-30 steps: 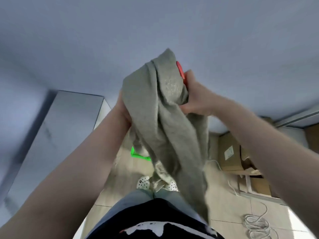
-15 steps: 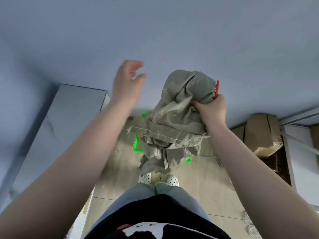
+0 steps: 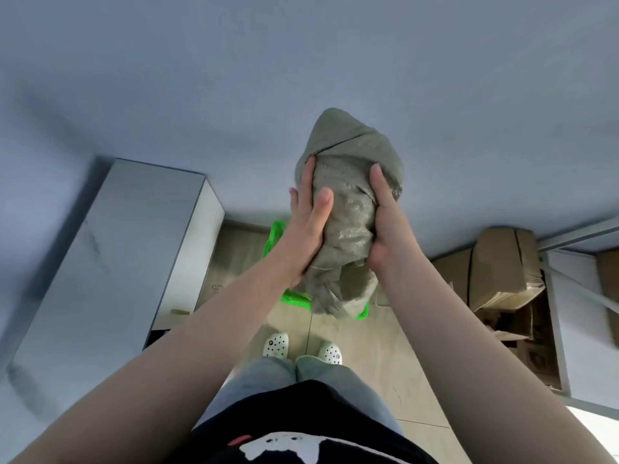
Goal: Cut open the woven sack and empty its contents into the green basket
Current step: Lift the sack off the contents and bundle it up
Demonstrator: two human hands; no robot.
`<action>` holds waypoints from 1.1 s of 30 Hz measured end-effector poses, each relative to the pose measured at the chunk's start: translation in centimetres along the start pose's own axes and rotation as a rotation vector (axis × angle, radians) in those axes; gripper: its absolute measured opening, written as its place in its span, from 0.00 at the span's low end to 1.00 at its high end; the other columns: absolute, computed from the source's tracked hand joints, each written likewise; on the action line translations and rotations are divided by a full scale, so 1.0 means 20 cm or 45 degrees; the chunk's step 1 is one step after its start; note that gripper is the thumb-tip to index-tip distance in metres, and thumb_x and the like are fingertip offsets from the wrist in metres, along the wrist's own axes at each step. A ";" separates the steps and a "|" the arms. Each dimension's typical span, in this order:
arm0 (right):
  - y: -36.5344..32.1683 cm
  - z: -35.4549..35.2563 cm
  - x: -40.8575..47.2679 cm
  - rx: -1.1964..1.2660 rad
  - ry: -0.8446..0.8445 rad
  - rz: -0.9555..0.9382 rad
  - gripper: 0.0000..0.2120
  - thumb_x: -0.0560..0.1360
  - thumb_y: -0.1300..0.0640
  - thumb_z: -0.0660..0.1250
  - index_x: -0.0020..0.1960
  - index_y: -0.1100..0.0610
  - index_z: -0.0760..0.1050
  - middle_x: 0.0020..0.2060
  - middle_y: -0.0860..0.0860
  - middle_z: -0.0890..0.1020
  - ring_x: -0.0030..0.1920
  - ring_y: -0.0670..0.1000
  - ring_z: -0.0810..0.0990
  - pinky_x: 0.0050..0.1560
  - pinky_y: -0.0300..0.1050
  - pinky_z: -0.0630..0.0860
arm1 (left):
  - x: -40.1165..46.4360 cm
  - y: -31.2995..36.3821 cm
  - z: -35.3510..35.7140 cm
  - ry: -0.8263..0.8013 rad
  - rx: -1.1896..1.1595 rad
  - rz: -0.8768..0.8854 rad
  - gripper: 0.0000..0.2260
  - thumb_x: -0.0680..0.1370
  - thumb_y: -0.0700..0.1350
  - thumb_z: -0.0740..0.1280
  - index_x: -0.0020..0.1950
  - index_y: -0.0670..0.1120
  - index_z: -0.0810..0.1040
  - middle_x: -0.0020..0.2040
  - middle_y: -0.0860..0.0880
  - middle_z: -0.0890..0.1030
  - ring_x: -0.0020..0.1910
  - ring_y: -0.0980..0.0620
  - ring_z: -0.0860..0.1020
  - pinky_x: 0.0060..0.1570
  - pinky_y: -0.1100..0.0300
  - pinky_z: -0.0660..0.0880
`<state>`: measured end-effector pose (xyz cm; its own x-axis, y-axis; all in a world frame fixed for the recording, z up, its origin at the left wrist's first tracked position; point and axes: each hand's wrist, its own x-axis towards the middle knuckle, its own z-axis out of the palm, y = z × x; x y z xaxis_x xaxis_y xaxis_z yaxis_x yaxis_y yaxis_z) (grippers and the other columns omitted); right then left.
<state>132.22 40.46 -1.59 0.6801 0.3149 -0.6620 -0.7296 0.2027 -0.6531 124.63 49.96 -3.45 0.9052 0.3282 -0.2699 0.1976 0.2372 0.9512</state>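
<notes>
Both of your hands are on the sack [image 3: 348, 209], which you hold bunched up at chest height, above the green basket [image 3: 275, 241] on the floor by your feet. Your left hand [image 3: 306, 229] lies flat against its side with straight fingers; your right hand [image 3: 385, 222] presses the other side, thumb up along the cloth, but you cannot tell whether the hidden fingers curl round behind it. The sack looks limp and probably close to empty. Its loose lower end hangs over the near rim of the basket, so anything left inside could drop on the floor tiles [image 3: 378, 346] if you shake it there. A flat-handed squeeze may also let the cloth slip
</notes>
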 end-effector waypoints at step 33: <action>-0.07 -0.11 -0.04 -0.950 0.304 -0.556 0.32 0.58 0.49 0.82 0.57 0.54 0.72 0.51 0.49 0.82 0.50 0.49 0.82 0.54 0.49 0.80 | -0.06 0.21 -0.23 0.069 0.774 -0.043 0.34 0.71 0.72 0.59 0.74 0.60 0.64 0.79 0.50 0.57 0.79 0.48 0.49 0.76 0.48 0.48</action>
<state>132.89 37.90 -1.06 0.9436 0.1328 -0.3031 -0.2228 -0.4223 -0.8786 122.73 54.78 0.22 0.8775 0.3793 -0.2934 0.4195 -0.3106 0.8530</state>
